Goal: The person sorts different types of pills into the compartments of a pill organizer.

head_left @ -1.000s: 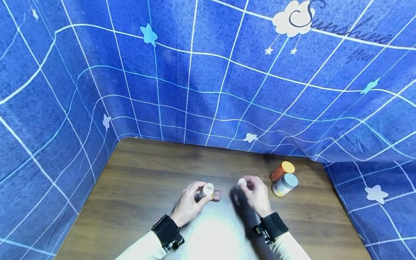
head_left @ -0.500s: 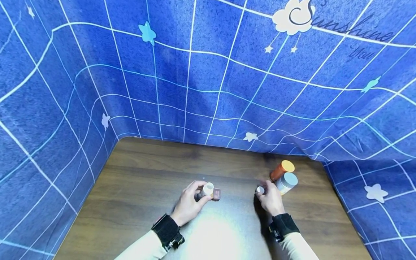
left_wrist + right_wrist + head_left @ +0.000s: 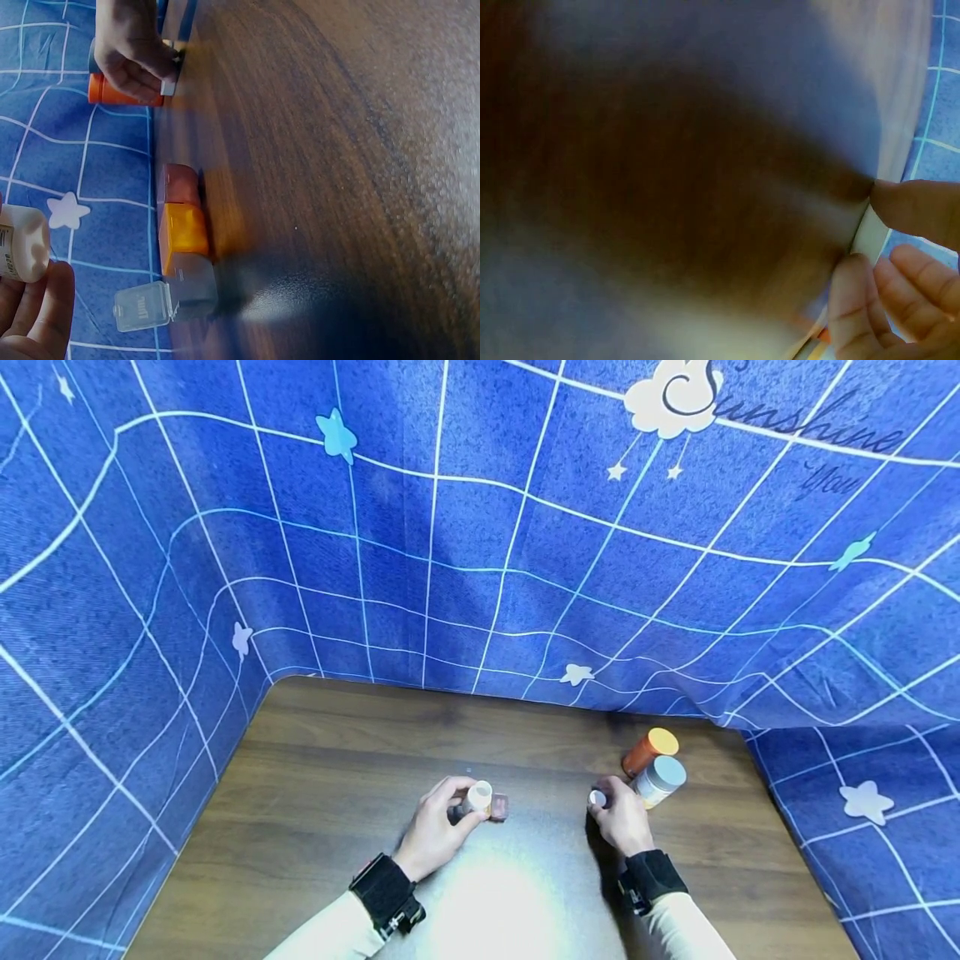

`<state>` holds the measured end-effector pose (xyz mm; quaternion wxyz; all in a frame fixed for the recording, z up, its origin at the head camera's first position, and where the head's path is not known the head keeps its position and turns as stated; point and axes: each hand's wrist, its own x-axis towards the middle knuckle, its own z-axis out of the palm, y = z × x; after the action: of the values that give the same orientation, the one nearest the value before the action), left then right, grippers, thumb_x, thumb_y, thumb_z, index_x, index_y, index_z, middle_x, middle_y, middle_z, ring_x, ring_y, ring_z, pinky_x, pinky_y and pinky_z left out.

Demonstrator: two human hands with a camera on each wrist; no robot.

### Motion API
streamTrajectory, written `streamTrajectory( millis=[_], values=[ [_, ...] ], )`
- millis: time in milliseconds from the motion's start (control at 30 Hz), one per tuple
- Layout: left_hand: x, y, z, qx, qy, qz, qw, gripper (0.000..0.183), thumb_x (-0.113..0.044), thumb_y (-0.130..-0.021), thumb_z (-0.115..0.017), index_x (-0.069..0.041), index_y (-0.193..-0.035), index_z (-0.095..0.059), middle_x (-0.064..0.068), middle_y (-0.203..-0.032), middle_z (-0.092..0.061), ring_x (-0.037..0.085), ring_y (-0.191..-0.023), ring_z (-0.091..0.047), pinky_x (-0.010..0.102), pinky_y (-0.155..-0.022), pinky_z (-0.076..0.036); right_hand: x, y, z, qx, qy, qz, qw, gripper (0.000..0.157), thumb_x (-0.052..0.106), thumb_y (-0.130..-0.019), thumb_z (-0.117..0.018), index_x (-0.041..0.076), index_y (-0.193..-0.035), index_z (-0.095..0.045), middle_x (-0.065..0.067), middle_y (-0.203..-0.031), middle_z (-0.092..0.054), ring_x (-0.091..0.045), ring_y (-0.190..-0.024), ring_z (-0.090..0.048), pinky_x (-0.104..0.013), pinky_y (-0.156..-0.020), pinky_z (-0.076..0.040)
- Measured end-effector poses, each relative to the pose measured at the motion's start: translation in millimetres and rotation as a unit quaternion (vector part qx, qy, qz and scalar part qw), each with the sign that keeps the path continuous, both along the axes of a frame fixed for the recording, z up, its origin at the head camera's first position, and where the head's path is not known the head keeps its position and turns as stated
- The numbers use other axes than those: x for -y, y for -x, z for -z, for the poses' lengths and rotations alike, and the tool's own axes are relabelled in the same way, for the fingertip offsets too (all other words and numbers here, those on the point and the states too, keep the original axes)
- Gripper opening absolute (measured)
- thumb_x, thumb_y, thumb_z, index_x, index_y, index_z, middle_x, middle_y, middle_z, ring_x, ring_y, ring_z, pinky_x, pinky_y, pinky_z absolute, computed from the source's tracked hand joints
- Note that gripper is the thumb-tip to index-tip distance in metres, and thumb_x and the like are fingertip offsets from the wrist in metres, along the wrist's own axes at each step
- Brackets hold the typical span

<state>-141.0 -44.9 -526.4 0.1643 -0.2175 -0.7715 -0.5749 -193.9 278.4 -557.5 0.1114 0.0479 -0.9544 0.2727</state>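
Note:
My left hand [image 3: 437, 828] holds a small white pill bottle [image 3: 478, 798] between thumb and fingers, its uncapped mouth facing up. Beside it sits a small pill box [image 3: 499, 807]. In the left wrist view the box shows a reddish compartment [image 3: 180, 182], an orange one [image 3: 186, 229] and a clear one [image 3: 195, 285] whose lid [image 3: 142, 306] is swung open. Off to the right, my right hand [image 3: 627, 823] pinches a white bottle cap [image 3: 597, 799] by its edges, hollow side up, right at the tabletop. The right wrist view shows thumb and fingertips on the cap [image 3: 870, 236].
Close by my right hand stand an orange bottle with a yellow lid [image 3: 651, 752] and a white bottle with a grey-blue lid [image 3: 662, 780]. The wooden table [image 3: 337, 735] meets a blue curtain [image 3: 480, 568] at the back and sides.
My right hand has carried the cap rightward and down to the tabletop near the standing bottles, turning its hollow side up. My left hand with the pill bottle has hardly moved.

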Motion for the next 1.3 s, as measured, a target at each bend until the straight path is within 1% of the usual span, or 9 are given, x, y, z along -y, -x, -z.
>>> streamTrajectory(
  millis=[167,267,433,633,800,867,933,1067,1300],
  values=[
    [2.4,-0.8,-2.5,0.003,0.019,-0.002,0.9998,0.041,-0.015,-0.074,-0.072,-0.015,-0.111,-0.053,0.004,-0.104,-0.056,0.016,-0.093,-0.054,0.036,-0.076,-0.052,3.8,0.6,-8.5,-0.037,-0.013,0.013,0.999,0.033,0.01,-0.064,-0.071,0.004,-0.095,-0.06,-0.016,-0.094,-0.057,-0.028,-0.091,-0.049,-0.048,-0.077,-0.043],
    [3.4,-0.8,-3.0,0.002,0.03,-0.015,0.9994,0.042,-0.015,-0.073,-0.073,-0.016,-0.11,-0.054,0.002,-0.103,-0.057,0.014,-0.091,-0.054,0.039,-0.075,-0.051,15.7,0.0,-21.7,-0.065,-0.003,0.02,0.998,0.031,0.016,-0.068,-0.071,0.006,-0.096,-0.06,-0.014,-0.092,-0.056,-0.026,-0.083,-0.049,-0.046,-0.071,-0.043],
    [1.9,-0.9,-3.8,-0.005,0.036,-0.036,0.9987,0.042,-0.017,-0.072,-0.074,-0.019,-0.108,-0.055,-0.001,-0.1,-0.058,0.011,-0.086,-0.053,0.042,-0.071,-0.05,52.0,-6.9,-47.8,-0.099,0.07,-0.037,0.992,0.027,0.023,-0.075,-0.069,0.01,-0.096,-0.06,-0.011,-0.086,-0.059,-0.02,-0.072,-0.053,-0.039,-0.061,-0.048],
    [-4.6,-1.9,-5.7,-0.012,0.012,-0.053,0.9984,0.041,-0.022,-0.07,-0.076,-0.017,-0.106,-0.055,0.0,-0.097,-0.058,0.01,-0.081,-0.054,0.036,-0.065,-0.052,101.5,-28.6,-69.9,-0.037,0.195,-0.161,0.967,0.025,0.028,-0.081,-0.065,0.016,-0.101,-0.057,-0.004,-0.091,-0.062,-0.017,-0.076,-0.058,-0.037,-0.064,-0.053],
    [-8.8,-3.8,-8.4,-0.007,-0.012,-0.053,0.9985,0.041,-0.024,-0.071,-0.075,-0.016,-0.105,-0.054,0.001,-0.1,-0.055,0.012,-0.085,-0.054,0.035,-0.067,-0.053,134.3,-46.5,-91.4,0.009,0.258,-0.233,0.937,0.032,0.02,-0.079,-0.067,0.005,-0.104,-0.054,-0.011,-0.095,-0.062,-0.022,-0.081,-0.059,-0.045,-0.069,-0.052],
    [-9.3,-5.2,-9.6,-0.006,-0.012,-0.049,0.9987,0.04,-0.022,-0.072,-0.074,-0.016,-0.105,-0.053,0.001,-0.101,-0.055,0.012,-0.086,-0.053,0.034,-0.069,-0.053,144.3,-52.4,-99.9,0.024,0.272,-0.243,0.931,0.032,0.016,-0.079,-0.068,0.002,-0.104,-0.053,-0.014,-0.093,-0.062,-0.023,-0.081,-0.059,-0.048,-0.07,-0.052],
    [-9.8,-10.0,-19.9,-0.002,-0.012,-0.045,0.9989,0.038,-0.013,-0.072,-0.073,-0.012,-0.105,-0.053,0.004,-0.101,-0.055,0.015,-0.088,-0.053,0.036,-0.07,-0.053,151.6,-56.6,-105.0,0.035,0.277,-0.244,0.929,0.031,0.014,-0.078,-0.068,0.001,-0.103,-0.054,-0.015,-0.091,-0.062,-0.023,-0.08,-0.059,-0.046,-0.07,-0.052],
    [-10.9,-11.3,-20.9,-0.006,-0.006,-0.045,0.999,0.042,0.003,-0.066,-0.07,-0.006,-0.103,-0.053,0.009,-0.1,-0.055,0.018,-0.087,-0.054,0.036,-0.07,-0.053,158.7,-58.7,-104.9,0.058,0.297,-0.246,0.921,0.031,0.011,-0.077,-0.068,0.003,-0.103,-0.054,-0.014,-0.095,-0.061,-0.025,-0.082,-0.058,-0.045,-0.072,-0.052],
    [-11.0,-7.0,-3.6,-0.031,0.006,-0.058,0.9978,0.046,0.003,-0.063,-0.069,-0.011,-0.103,-0.052,0.002,-0.099,-0.053,0.014,-0.085,-0.053,0.025,-0.069,-0.051,165.2,-60.7,-98.0,0.115,0.357,-0.228,0.898,0.041,0.001,-0.074,-0.066,-0.002,-0.11,-0.046,-0.018,-0.101,-0.059,-0.025,-0.088,-0.056,-0.041,-0.075,-0.052]
  ],
)
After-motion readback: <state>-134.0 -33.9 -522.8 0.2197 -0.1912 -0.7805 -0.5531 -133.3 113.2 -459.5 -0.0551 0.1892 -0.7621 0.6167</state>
